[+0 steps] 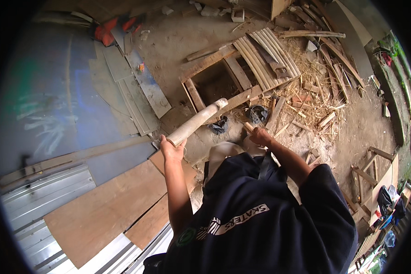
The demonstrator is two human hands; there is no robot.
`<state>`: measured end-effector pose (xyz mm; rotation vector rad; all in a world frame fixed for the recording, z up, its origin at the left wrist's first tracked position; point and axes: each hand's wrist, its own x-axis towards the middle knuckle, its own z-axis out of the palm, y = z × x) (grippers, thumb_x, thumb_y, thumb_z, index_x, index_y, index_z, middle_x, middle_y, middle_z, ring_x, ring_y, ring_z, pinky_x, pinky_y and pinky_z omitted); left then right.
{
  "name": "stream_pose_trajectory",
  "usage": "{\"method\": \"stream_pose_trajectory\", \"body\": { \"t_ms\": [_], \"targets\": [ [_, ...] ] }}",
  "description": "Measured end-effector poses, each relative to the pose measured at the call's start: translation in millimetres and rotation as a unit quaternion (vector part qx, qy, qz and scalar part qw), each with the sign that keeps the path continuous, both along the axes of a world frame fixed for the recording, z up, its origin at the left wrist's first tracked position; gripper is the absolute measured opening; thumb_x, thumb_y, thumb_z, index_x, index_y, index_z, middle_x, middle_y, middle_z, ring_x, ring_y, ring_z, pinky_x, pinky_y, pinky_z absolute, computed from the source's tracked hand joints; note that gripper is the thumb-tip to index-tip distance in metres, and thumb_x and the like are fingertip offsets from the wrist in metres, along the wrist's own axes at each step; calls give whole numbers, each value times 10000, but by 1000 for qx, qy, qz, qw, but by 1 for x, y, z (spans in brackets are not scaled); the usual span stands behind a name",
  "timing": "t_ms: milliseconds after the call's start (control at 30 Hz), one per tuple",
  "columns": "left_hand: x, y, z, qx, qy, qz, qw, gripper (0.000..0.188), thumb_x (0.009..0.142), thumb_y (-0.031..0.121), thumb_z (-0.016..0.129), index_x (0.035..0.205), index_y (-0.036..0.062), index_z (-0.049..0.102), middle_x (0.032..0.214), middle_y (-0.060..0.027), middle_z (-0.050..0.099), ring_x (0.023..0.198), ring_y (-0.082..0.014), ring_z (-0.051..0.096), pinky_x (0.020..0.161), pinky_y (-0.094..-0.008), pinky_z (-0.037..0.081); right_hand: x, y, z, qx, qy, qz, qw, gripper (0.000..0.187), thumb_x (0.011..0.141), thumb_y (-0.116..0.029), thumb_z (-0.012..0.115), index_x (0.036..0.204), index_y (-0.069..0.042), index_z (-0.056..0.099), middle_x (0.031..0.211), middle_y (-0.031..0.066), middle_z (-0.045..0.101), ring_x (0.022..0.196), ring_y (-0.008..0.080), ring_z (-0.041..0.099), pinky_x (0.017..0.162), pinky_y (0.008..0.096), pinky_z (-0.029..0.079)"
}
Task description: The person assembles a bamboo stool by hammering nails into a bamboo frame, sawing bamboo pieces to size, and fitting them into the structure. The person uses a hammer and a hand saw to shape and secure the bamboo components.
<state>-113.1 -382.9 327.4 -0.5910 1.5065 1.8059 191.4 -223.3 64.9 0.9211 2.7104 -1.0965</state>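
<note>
My left hand point(172, 148) is closed around the near end of a thick, pale bamboo pole point(197, 121). The pole slants up and away to the right, its far end over the near edge of a wooden frame point(198, 98). Closer to my body on the right, my right hand point(261, 136) grips a short pale wooden piece point(248, 127). Only its end shows past my fingers, so its full shape is hidden. Split bamboo slats point(253, 59) cover the frame's right part, and a handsaw point(280, 70) lies across them.
Wood shavings and offcuts point(322, 96) litter the ground to the right. Black plastic bags point(258, 113) lie by the frame. Boards point(107, 210) and corrugated metal sheets point(55, 192) lie at left. Curved wood strips point(338, 59) are piled at far right, with a small wooden stand point(372, 166) nearer.
</note>
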Motion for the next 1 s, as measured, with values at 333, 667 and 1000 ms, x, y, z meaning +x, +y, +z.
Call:
{"method": "stream_pose_trajectory", "body": {
  "t_ms": [333,667,1000],
  "targets": [
    [-6,-8,-31,53,-193,86,976,643,1064,437,200,1443,-74,289,1457,-261,407,1348,-407,422,1079,-574,409,-3,-24,-51,104,-113,176,972,506,801,-336,671,1090,55,530,876,258,623,842,442,626,729,506,507],
    [1,-8,-13,-20,-37,-78,996,600,996,484,347,1374,29,449,1339,-138,533,1155,-293,551,942,-455,490,2,-10,-1,-145,70,-76,984,449,802,-301,699,1020,50,524,768,245,613,754,438,627,656,501,500],
    [-18,-46,13,-9,-134,22,991,544,1049,360,250,1342,-35,482,1371,-219,533,1284,-383,517,854,-356,584,0,-6,-36,24,59,16,998,320,805,-322,628,995,-66,606,836,209,648,779,386,641,603,493,494]
  ]
}}
